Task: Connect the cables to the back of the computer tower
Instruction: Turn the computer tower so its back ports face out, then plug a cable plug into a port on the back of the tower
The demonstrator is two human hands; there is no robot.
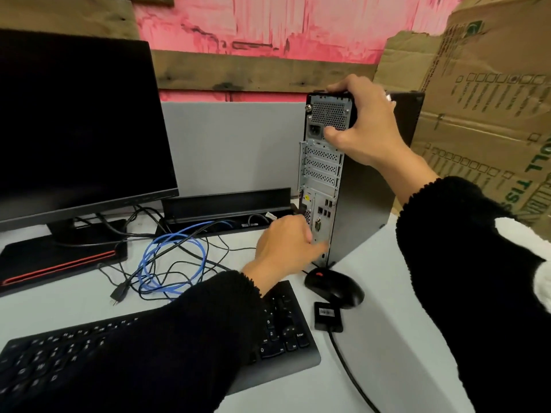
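The black computer tower (362,201) stands upright on the white desk with its silver back panel (320,174) facing me. My right hand (362,123) grips the tower's top rear corner, thumb over the panel near the power socket (316,131). My left hand (287,244) is at the lower ports with fingers curled; a dark plug (300,208) shows just above it, and whether the hand holds it is hidden. Loose black cables and a coiled blue cable (173,260) lie on the desk to the left.
A dark monitor (77,126) stands at the left on its base. A black keyboard (280,323) lies under my left arm. A black mouse (335,286) and a small black adapter (328,318) sit by the tower's foot. Cardboard (489,114) leans behind at right.
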